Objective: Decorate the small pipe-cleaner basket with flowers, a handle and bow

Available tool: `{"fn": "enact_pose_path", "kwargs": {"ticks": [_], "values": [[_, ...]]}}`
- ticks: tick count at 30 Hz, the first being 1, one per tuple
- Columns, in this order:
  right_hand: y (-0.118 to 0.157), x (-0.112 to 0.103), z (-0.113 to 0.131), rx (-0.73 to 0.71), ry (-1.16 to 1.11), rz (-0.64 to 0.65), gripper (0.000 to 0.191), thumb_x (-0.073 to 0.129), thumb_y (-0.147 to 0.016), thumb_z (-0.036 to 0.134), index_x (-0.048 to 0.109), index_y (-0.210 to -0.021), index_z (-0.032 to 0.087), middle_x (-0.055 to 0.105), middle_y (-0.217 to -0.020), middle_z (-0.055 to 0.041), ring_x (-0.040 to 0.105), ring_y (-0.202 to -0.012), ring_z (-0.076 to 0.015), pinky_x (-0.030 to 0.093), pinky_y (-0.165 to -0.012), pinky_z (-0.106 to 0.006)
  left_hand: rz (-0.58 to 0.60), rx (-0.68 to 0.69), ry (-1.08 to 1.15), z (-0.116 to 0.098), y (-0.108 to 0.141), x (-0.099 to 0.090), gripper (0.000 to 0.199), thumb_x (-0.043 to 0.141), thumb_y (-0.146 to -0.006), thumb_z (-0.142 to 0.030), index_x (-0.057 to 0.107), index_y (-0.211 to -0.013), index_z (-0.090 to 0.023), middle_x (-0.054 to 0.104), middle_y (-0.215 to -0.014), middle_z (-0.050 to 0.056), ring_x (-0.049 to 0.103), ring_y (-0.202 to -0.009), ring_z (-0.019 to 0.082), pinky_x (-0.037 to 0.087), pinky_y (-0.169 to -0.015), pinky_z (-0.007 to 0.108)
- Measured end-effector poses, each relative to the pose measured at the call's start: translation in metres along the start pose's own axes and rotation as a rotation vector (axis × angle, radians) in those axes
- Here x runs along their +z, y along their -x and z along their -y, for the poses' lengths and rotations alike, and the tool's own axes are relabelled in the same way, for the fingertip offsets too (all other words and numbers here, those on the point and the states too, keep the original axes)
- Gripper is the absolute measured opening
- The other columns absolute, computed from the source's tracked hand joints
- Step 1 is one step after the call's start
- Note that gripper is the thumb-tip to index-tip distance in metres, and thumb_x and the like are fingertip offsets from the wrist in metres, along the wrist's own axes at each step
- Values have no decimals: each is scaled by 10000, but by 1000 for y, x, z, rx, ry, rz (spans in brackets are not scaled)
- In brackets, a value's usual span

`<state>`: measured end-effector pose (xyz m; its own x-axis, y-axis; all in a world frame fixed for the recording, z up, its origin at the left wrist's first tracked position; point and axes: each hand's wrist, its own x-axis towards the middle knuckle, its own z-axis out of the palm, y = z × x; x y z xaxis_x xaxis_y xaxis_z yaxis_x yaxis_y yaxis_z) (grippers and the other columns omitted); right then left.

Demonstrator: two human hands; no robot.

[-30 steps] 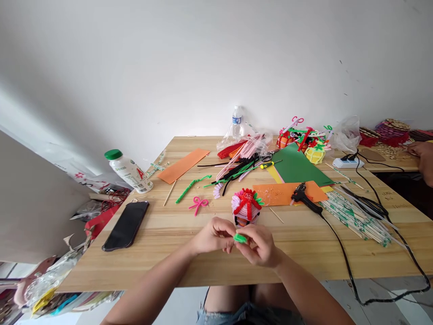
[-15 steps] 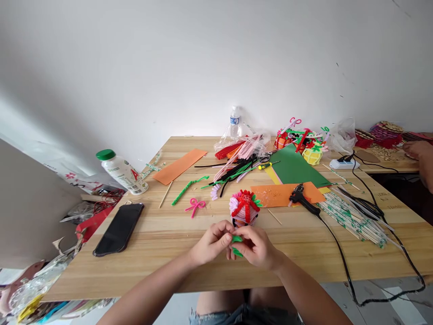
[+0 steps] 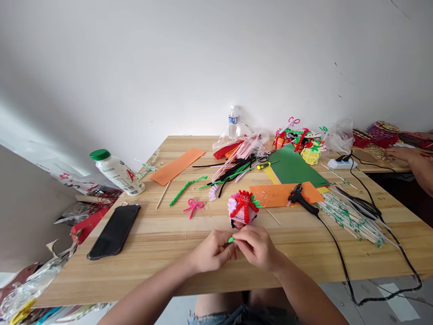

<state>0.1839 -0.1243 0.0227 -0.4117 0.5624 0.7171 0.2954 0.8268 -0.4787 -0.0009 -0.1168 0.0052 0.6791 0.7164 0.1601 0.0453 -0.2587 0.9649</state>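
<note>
L hand (image 3: 212, 251) & R hand (image 3: 257, 246) pinch a small green pipe cleaner (image 3: 231, 239); light grip prob. best, w/o crushing it.

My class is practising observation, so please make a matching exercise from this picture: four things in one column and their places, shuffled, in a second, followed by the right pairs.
Things
1. Green piece
2. Glue gun
3. Black phone
4. Clear bottle

Places
A. Near the left edge of the table
B. At the back, close to the wall
C. Between the person's left hand and right hand
D. Partly over an orange sheet, its black cord trailing off

Right pairs
1-C
2-D
3-A
4-B
</note>
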Motion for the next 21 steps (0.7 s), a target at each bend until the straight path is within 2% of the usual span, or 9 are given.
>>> {"fn": "enact_pose_path", "kwargs": {"ticks": [3, 5, 8, 11, 13, 16, 18, 21], "values": [[2, -1, 0, 6, -11, 39, 181, 567, -908, 149, 640, -1069, 189, 687, -790, -59, 644, -680, -148, 539, -612, -242, 45, -2, 17, 1, 0, -1, 369, 469, -951, -429, 610, -794, -127, 665, -650, 73, 643, -561, 135, 506, -533, 209], [3, -4, -1, 51, -52, 24, 241, 602, -900, 204, 623, -1138, 179, 697, -872, -86, 662, -747, -163, 551, -626, -246, 5, 24, 43, 0, 0, -2, 378, 446, -966, -398, 613, -764, -125, 658, -637, 71, 635, -544, 125, 502, -530, 204], [-1, -13, 1, 118, -112, 22, 204, 614, -895, 205, 644, -1095, 177, 690, -866, -78, 657, -717, -143, 529, -565, -210, -124, 173, -61, -7, 0, -5, 348, 439, -972, -295, 627, -738, -120, 664, -655, 81, 638, -599, 127, 498, -593, 214], [-16, -25, 6, 91, -109, 119, 146, 591, -912, 165, 683, -1024, 176, 666, -844, -64, 637, -711, -126, 542, -626, -216, -147, 300, -185, -20, -2, -5, 278, 493, -937, -247, 638, -740, -117, 660, -702, 89, 629, -669, 141, 490, -642, 233], [-28, -35, 10, 41, -104, 197, 152, 594, -910, 153, 700, -1017, 168, 647, -872, -73, 635, -775, -137, 553, -698, -242, -141, 253, -189, -31, -5, -1, 225, 535, -915, -253, 637, -767, -116, 661, -732, 88, 628, -683, 145, 494, -646, 238], [-40, -46, 11, 19, -144, 202, 186, 603, -910, 164, 702, -1067, 182, 619, -891, -66, 622, -795, -133, 555, -695, -244, -188, 95, -97, -44, -13, 5, 212, 552, -919, -294, 627, -838, -113, 655, -676, 60, 613, -591, 126, 491, -576, 219], [-39, -48, 7, 88, -257, 167, 249, 594, -917, 174, 666, -1154, 206, 612, -969, -71, 624, -756, -111, 555, -617, -215, -217, 56, -16, -45, -18, 8, 260, 516, -940, -328, 622, -840, -112, 642, -627, 46, 596, -532, 116, 479, -529, 209], [-29, -42, -1, 239, -495, 84, 253, 572, -930, 191, 632, -1174, 226, 592, -1008, -61, 618, -624, -70, 508, -457, -165, -247, 114, -11, -37, -21, 10, 287, 498, -949, -312, 633, -791, -114, 644, -634, 52, 596, -546, 113, 477, -549, 210]]}}
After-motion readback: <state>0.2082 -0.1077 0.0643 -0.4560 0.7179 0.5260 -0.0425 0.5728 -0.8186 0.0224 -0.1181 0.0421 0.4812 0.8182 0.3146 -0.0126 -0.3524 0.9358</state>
